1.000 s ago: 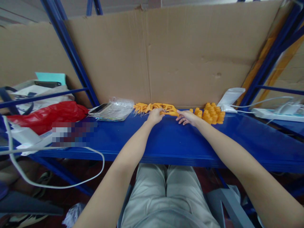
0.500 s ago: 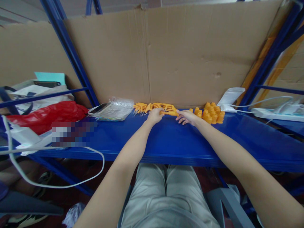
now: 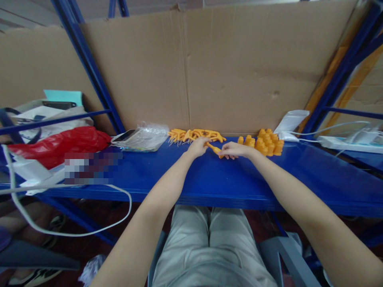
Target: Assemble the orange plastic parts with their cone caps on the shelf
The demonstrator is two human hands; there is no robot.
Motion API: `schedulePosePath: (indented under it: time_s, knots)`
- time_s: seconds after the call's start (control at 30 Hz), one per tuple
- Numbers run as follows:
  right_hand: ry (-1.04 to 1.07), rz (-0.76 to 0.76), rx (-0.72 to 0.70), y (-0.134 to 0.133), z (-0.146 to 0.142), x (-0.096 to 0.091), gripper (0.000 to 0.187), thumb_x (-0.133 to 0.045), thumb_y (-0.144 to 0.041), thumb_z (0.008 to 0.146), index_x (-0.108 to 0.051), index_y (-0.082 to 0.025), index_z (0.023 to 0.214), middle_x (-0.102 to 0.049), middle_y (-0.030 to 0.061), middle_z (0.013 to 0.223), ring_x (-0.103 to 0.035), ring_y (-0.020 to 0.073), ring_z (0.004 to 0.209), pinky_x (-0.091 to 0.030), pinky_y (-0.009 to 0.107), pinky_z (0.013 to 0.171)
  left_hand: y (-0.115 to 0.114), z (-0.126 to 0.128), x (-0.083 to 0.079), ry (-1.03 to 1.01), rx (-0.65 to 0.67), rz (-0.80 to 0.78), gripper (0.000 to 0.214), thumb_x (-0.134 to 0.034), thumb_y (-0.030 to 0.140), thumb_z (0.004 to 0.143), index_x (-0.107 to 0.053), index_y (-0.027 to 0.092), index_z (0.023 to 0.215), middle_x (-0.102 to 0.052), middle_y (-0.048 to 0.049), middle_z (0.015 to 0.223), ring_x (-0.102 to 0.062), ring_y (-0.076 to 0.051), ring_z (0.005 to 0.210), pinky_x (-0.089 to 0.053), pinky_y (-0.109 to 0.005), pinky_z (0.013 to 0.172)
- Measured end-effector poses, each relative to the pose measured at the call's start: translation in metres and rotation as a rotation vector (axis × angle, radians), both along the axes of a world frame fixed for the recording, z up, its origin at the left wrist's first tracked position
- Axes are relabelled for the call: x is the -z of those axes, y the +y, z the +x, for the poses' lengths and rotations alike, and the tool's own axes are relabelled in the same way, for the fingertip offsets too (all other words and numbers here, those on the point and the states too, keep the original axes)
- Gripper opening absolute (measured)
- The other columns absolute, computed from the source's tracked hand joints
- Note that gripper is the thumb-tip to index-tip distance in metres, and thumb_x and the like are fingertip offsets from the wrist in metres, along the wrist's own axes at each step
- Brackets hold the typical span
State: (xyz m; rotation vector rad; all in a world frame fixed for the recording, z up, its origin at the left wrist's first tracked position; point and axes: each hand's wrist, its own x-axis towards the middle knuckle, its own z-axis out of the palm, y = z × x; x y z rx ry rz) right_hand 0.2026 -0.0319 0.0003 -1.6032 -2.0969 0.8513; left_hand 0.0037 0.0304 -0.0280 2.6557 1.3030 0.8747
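Observation:
A slim orange plastic piece (image 3: 214, 149) slants between my hands over the blue tabletop. My left hand (image 3: 198, 147) is closed around its upper left end. With thumb and fingers, my right hand (image 3: 232, 150) pinches its lower, wider end. Just behind my left hand lies a pile of orange plastic pieces (image 3: 206, 134), some with small metal chains (image 3: 176, 141) at the left side. Beyond my right hand stands a cluster of orange knobbly plastic parts (image 3: 266, 142), with several smaller ones at its left. The piece's exact kind is too small to tell.
The blue table (image 3: 227, 181) backs onto a cardboard panel (image 3: 239, 71). Left are a phone (image 3: 125, 136), a clear plastic bag (image 3: 149, 137), a red bag (image 3: 68, 145) and a white cable (image 3: 128, 211). Right are a white pouch (image 3: 291, 121) and a power strip (image 3: 350, 143).
An orange piece has come away from the pile toward me and now slants downward to the right. My right hand has moved slightly left and closed on its lower end.

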Motion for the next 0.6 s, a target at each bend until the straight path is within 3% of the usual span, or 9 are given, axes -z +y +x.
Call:
schedulePosePath:
  time_s: [0.17, 0.3, 0.47, 0.6]
  knots:
    - [-0.279, 0.266, 0.062, 0.002, -0.014, 0.004, 0.038, -0.079, -0.037, 0.076, -0.055, -0.021, 0.05, -0.05, 0.0002, 0.045, -0.055, 0.015, 0.051, -0.039, 0.025, 0.051, 0.006, 0.003, 0.005, -0.017, 0.088, -0.01, 0.052, -0.065, 0.005, 0.081, -0.065, 0.021, 0.13, -0.054, -0.0129, 0.146, -0.049, -0.026, 0.139, -0.04, -0.044, 0.116]
    - [-0.298, 0.234, 0.152, 0.008, -0.012, 0.008, 0.039, -0.073, -0.033, 0.079, -0.055, -0.022, 0.048, -0.041, 0.0011, 0.037, -0.059, 0.0205, 0.052, -0.046, 0.031, 0.06, 0.007, 0.003, 0.006, -0.051, 0.144, 0.02, 0.059, -0.064, 0.008, 0.082, -0.056, 0.019, 0.139, -0.051, -0.0142, 0.149, -0.043, -0.025, 0.143, -0.036, -0.045, 0.119]
    - [-0.26, 0.134, 0.306, 0.018, 0.005, 0.01, 0.024, -0.073, -0.031, 0.081, -0.066, -0.02, 0.061, -0.052, 0.0056, 0.043, -0.067, 0.0288, 0.061, -0.053, 0.045, 0.074, 0.008, 0.002, 0.009, -0.018, 0.098, 0.027, 0.052, -0.065, 0.01, 0.082, -0.059, 0.015, 0.134, -0.057, -0.0146, 0.144, -0.049, -0.025, 0.138, -0.034, -0.043, 0.12]
    - [-0.194, 0.205, 0.409, 0.025, 0.015, 0.014, 0.015, -0.076, -0.034, 0.081, -0.075, -0.019, 0.084, -0.068, 0.0148, 0.069, -0.07, 0.0406, 0.096, -0.051, 0.055, 0.09, 0.008, 0.0, 0.008, 0.051, 0.055, -0.008, 0.037, -0.065, 0.013, 0.083, -0.069, 0.014, 0.119, -0.066, -0.0134, 0.131, -0.059, -0.025, 0.127, -0.041, -0.041, 0.115]
